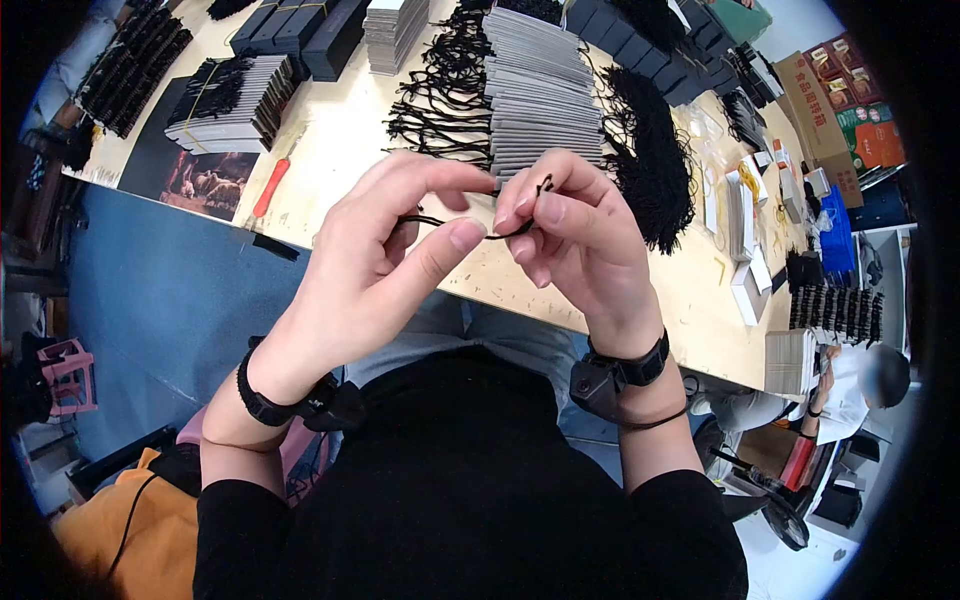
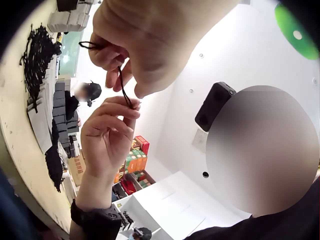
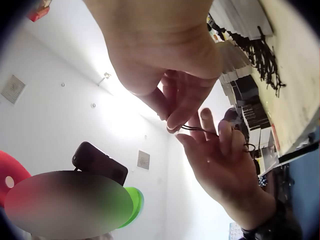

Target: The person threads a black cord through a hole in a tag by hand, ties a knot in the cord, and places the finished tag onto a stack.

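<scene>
A thin black cord (image 1: 430, 219) (image 2: 123, 86) (image 3: 197, 129) runs between both hands above the table's near edge. The left hand (image 1: 365, 265) (image 2: 145, 45) (image 3: 225, 165) holds it in its curled lower fingers, while the index finger reaches toward the other hand and the thumb lies near the cord. A small loop sticks out behind those fingers in both wrist views. Between thumb and fingertips, the right hand (image 1: 590, 235) (image 2: 107, 140) (image 3: 167, 60) pinches the cord's other end, which shows a small dark knot-like bit in the head view.
Behind the hands, a row of grey strips (image 1: 545, 95) with black cords lies on the table (image 1: 520, 290). A black cord bundle (image 1: 650, 160) is to its right. Dark boxes (image 1: 330, 40), stacked cards and a red-handled tool (image 1: 271, 188) lie left. Another person (image 1: 850, 390) sits at right.
</scene>
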The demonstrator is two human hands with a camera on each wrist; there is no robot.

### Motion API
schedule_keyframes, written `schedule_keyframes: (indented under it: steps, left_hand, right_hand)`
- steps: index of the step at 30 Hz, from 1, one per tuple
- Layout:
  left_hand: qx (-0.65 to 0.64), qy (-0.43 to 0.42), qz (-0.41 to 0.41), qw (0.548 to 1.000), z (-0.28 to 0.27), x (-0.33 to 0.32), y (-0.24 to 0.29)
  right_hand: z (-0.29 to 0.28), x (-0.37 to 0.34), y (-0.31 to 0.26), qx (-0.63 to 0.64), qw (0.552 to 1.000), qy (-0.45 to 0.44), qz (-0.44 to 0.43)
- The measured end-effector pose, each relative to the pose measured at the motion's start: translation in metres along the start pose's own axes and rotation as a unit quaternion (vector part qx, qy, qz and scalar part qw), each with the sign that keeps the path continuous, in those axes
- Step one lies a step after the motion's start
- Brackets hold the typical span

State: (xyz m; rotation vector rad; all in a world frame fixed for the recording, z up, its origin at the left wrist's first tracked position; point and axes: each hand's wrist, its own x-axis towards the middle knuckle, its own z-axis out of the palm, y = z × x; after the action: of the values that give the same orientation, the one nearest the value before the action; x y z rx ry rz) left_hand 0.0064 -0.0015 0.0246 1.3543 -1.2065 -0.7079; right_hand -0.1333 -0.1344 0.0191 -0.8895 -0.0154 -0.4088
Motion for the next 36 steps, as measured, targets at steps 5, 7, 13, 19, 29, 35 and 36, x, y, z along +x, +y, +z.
schedule_keyframes:
  steps: [5, 7, 13, 19, 29, 35, 36]
  left_hand:
    - [-0.005, -0.059, 0.054, 0.997, -0.01, 0.009, 0.001]
    - [-0.06, -0.093, 0.038, 0.993, -0.008, 0.011, -0.001]
    - [-0.215, -0.044, 0.002, 0.976, 0.003, 0.007, -0.004]
    - [-0.142, 0.064, 0.062, 0.986, 0.012, 0.006, -0.021]
    - [-0.08, 0.065, 0.06, 0.993, 0.01, 0.005, -0.014]
    - [0.011, 0.011, -0.024, 1.0, -0.003, -0.003, -0.008]
    - [0.073, -0.007, 0.005, 0.997, -0.005, -0.004, -0.008]
  right_hand:
    - [0.015, -0.001, -0.007, -0.084, 0.99, 0.023, 0.11]
    - [0.017, -0.001, -0.005, -0.14, 0.978, 0.016, 0.153]
    - [0.014, -0.001, -0.002, -0.086, 0.979, 0.014, 0.185]
    - [0.018, -0.002, 0.006, 0.023, 0.975, 0.089, 0.202]
    - [0.019, -0.003, 0.002, -0.046, 0.984, 0.074, 0.155]
    - [0.007, -0.004, -0.001, 0.01, 0.994, 0.096, 0.041]
    - [0.006, -0.005, -0.002, 0.008, 0.995, 0.089, 0.036]
